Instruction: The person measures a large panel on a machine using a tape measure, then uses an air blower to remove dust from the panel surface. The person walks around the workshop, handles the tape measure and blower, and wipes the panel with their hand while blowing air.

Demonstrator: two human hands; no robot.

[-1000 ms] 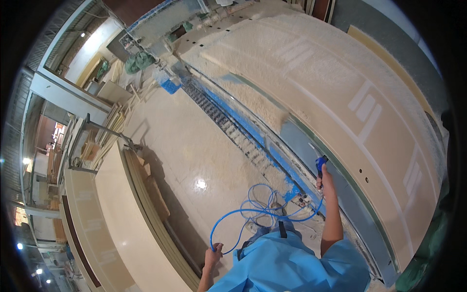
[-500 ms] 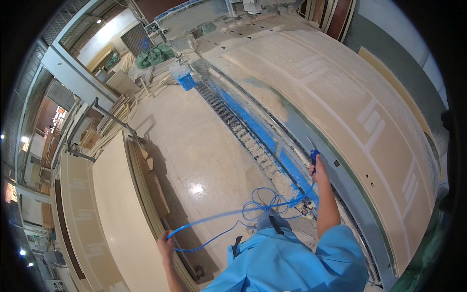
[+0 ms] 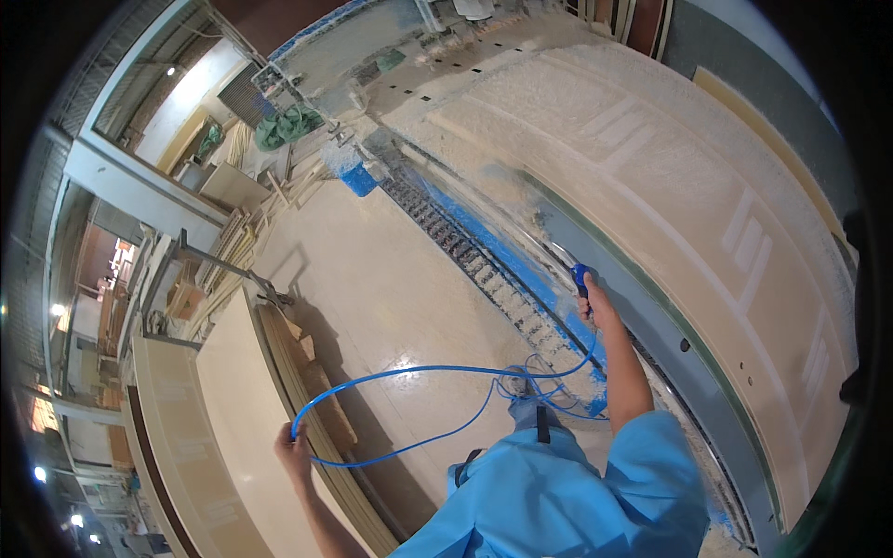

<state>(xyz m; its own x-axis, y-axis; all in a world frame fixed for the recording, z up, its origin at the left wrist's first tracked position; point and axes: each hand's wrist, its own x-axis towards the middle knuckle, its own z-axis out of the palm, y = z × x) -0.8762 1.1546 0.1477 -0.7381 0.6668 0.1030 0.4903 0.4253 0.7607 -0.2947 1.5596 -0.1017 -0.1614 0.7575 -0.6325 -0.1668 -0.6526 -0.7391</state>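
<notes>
My right hand point(image 3: 599, 303) is closed around a blue air blow gun point(image 3: 580, 276), whose thin metal nozzle points forward and left along the machine's edge. A blue air hose point(image 3: 409, 369) runs from the gun in a wide arc to my left hand point(image 3: 294, 451), which grips it out to the left. From there the hose goes back to loose coils by my feet. Beyond the nozzle, a dusty guide rail point(image 3: 502, 219) and blue machine frame point(image 3: 465, 212) run beside a large pale board point(image 3: 651, 186) with shallow grooves. Fine sawdust hangs blurred near the nozzle.
A cable chain point(image 3: 456, 245) full of wood chips lies along the machine's left side. Stacked boards point(image 3: 240, 391) stand at my left, with a metal bar frame point(image 3: 223, 262) behind them. A blue box point(image 3: 357, 179) and green sheeting point(image 3: 286, 127) are farther ahead.
The blow gun has moved forward and left. Sawdust heaped by the rail has been scattered. My left hand has shifted left, and the hose between my hands now bows upward.
</notes>
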